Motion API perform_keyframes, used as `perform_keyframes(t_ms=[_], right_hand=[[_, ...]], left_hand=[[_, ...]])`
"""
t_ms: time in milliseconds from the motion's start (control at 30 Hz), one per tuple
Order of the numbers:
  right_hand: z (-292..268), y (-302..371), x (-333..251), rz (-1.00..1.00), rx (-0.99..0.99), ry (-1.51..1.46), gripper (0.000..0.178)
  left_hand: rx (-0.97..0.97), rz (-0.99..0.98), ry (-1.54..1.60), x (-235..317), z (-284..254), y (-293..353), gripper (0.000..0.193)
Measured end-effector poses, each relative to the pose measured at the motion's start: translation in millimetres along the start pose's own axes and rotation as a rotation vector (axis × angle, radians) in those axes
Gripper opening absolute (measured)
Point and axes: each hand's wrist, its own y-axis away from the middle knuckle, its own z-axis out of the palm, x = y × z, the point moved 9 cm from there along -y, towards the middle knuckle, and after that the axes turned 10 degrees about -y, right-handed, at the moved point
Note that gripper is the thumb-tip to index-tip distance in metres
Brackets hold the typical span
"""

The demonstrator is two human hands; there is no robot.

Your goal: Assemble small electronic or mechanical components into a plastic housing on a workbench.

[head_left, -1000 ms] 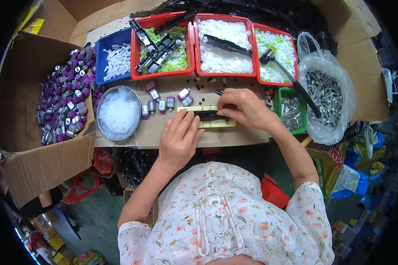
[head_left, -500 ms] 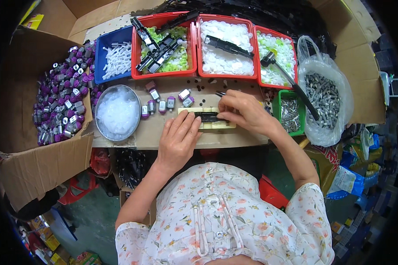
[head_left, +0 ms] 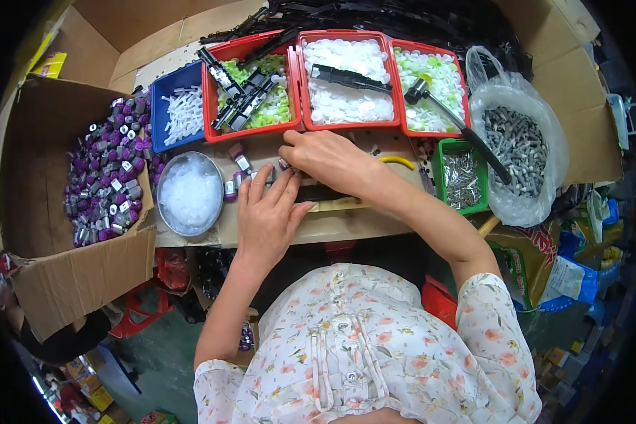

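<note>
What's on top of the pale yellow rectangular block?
A black plastic part lies on the block. The left hand and right wrist hide portions of both; what's beneath them can't be seen.

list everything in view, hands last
Table: one, brown, centre
Motor box: one, brown, left
Motors: many, silver-purple, motor box, table
Metal bowl: one, silver, left
Blue bin: one, blue, back left
Sticks: many, white, blue bin
Red bins: three, red, back
Discs: many, white-green, red bins
Housings: several, black, atop red bins
Hammer: one, black, over right red bin
Green tray: one, green, right
Pins: many, silver, green tray
Plastic bag: one, clear, far right
Metal parts: many, grey, plastic bag
Curved handle: one, yellow, table
Block: one, pale yellow, front centre
Packages: several, mixed, lower right
Left hand: one, bare, over block
Right hand: one, bare, by motors
</note>
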Motion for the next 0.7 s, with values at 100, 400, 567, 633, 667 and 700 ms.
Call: perform_keyframes(t_ms=[100,400,567,633,667,700], right_hand=[[1,5,2,0.020,0.036,-0.015,0.019],[3,4,7,0.013,0.099,-0.120,0.019],[7,6,15,0.188,0.079,-0.110,0.021],[3,9,15,0.151,0.178,-0.122,0.022],[3,7,14,0.135,0.186,-0.193,0.022],[4,7,14,0.119,0.194,-0.265,0.023]], left_hand=[[-0.014,0.014,-0.029,1,-2,-3,0.044],[0.001,0.035,-0.036,3,-2,-5,0.045],[-0.014,0.024,-0.089,6,-6,-8,0.044],[-0.013,0.025,-0.094,8,-7,-9,0.044],[-0.019,0.021,-0.089,8,-7,-9,0.044],[-0.026,0.018,-0.083,8,-7,-9,0.044]])
